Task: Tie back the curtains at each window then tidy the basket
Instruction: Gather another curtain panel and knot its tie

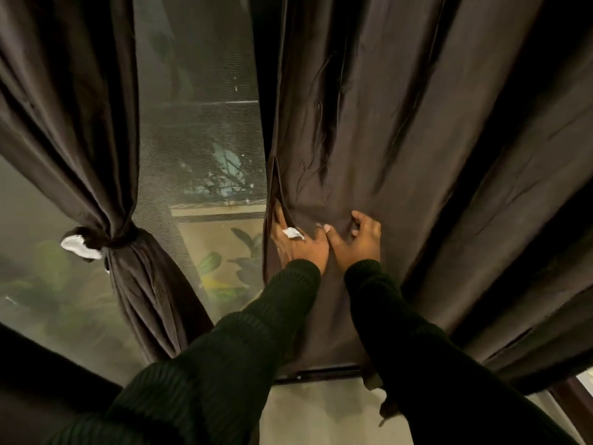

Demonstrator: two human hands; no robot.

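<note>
Two dark brown curtains hang in front of me. The left curtain (106,194) is gathered and bound at its waist by a dark tieback with a white end (81,245). The right curtain (401,162) hangs loose and wide. My left hand (298,244) grips its inner edge, fingers tucked behind the fabric, with a small white piece (292,233) showing on the hand. My right hand (356,240) sits beside it on the cloth, its fingers curled and pinching a fold. No basket is in view.
Between the curtains a mesh-screened window (199,130) shows plants and a ledge outside. A dark window frame (57,370) runs along the lower left. Pale floor (321,412) lies below the right curtain's hem.
</note>
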